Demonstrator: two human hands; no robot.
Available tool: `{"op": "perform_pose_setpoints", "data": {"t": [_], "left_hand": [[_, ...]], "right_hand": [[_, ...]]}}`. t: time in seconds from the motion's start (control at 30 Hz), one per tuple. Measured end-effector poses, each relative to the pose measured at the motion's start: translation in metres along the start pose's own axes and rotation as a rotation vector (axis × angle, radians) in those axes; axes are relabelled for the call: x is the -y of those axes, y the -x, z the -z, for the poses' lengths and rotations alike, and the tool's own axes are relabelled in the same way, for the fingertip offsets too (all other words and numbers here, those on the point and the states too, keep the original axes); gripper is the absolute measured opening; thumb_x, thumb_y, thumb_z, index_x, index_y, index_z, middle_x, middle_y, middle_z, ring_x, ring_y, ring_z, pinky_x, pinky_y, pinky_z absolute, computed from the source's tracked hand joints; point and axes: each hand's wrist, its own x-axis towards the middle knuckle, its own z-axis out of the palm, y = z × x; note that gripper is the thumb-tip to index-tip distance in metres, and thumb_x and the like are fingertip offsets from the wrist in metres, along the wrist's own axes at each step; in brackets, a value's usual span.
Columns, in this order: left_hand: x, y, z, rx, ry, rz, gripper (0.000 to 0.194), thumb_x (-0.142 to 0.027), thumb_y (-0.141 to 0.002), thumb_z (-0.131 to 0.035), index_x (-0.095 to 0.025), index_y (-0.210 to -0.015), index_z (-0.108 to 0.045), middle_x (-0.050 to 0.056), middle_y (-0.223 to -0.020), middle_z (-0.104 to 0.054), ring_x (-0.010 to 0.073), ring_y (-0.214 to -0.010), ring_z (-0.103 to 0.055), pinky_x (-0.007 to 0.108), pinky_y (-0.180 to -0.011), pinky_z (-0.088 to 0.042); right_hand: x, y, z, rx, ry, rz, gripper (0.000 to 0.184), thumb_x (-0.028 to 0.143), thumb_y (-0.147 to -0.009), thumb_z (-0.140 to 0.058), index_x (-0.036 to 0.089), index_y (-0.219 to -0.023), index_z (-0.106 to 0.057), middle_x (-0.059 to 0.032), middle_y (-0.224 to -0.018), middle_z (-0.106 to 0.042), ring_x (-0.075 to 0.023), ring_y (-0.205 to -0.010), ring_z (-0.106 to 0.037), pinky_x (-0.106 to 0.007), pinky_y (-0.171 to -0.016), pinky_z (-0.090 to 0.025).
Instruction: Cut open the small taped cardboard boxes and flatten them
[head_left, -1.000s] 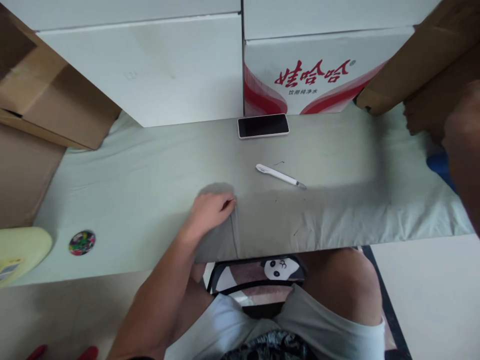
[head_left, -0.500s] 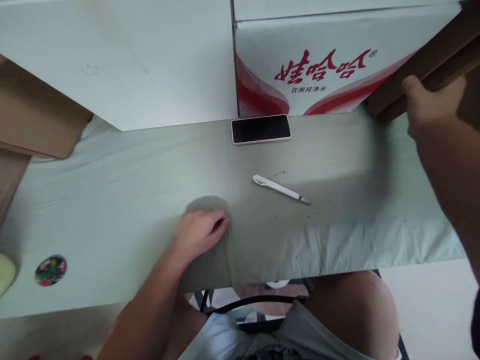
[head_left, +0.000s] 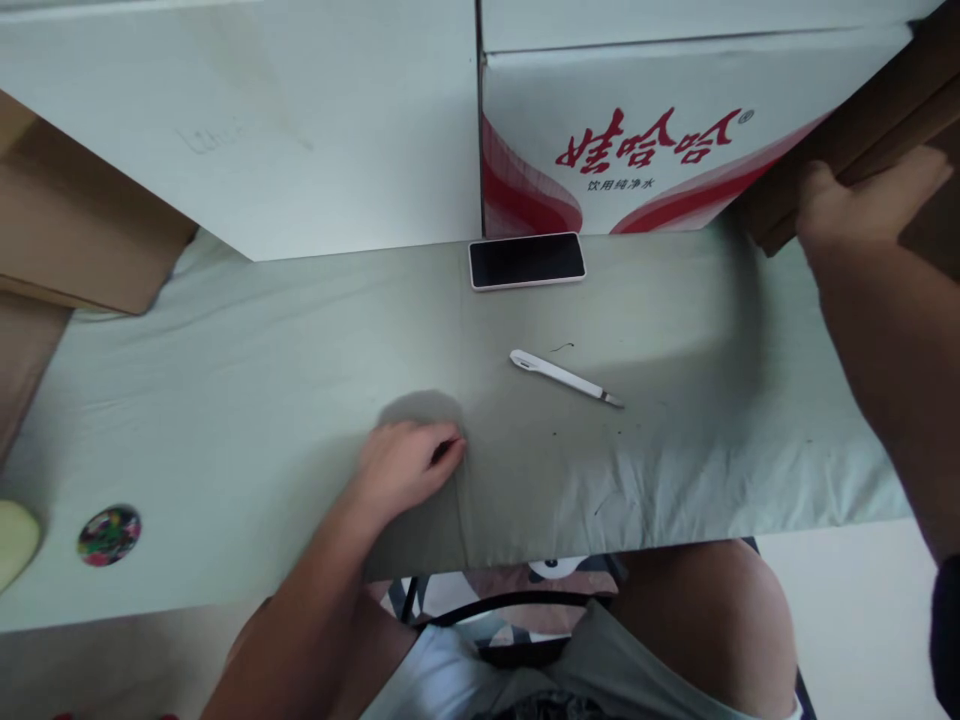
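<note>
My left hand (head_left: 409, 460) rests on the cloth-covered table (head_left: 300, 340) with its fingers curled in and thumb tip against the index finger; nothing shows in it. To its right lies a white penknife-like tool (head_left: 562, 377) with a short metal tip, apart from the hand. Far to the right, my right hand (head_left: 862, 205) reaches up against brown cardboard (head_left: 840, 150), thumb and fingers spread apart. Part of its fingers is dim and hard to make out against the cardboard.
A phone (head_left: 527, 262) with a dark screen lies before a white carton (head_left: 697, 85) with red print. A large white box (head_left: 247, 140) stands beside it. Brown cardboard (head_left: 90, 220) is at the left. A colourful round disc (head_left: 109, 535) and a pale yellow object (head_left: 15, 545) lie near left.
The view has shifted slightly, so most things sit a little further right. My right hand has moved slightly left along the cardboard. My left hand keeps its place on the table.
</note>
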Motion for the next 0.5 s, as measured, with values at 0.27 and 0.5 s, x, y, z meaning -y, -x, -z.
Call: {"op": "perform_pose_setpoints", "data": {"t": [0.27, 0.5], "left_hand": [[0.001, 0.000, -0.002, -0.043, 0.052, -0.022, 0.044, -0.044, -0.104, -0.038, -0.026, -0.095, -0.077, 0.009, -0.090, -0.081, 0.0326, -0.087, -0.075, 0.037, -0.066, -0.026], [0.002, 0.002, 0.000, -0.080, 0.132, -0.074, 0.038, -0.040, -0.103, -0.046, -0.024, -0.078, -0.071, 0.007, -0.076, -0.074, 0.0259, -0.070, -0.065, 0.036, -0.063, -0.022]], "right_hand": [[-0.001, 0.017, -0.028, 0.056, -0.198, 0.079, 0.041, 0.005, -0.089, -0.071, 0.003, -0.130, -0.066, -0.0255, -0.137, -0.071, -0.0275, -0.129, -0.070, -0.034, -0.109, -0.052], [-0.017, 0.012, -0.035, 0.119, -0.410, 0.035, 0.067, 0.007, -0.087, -0.077, 0.017, -0.144, -0.046, -0.0234, -0.147, -0.065, -0.0118, -0.119, -0.073, -0.023, -0.097, -0.057]]}}
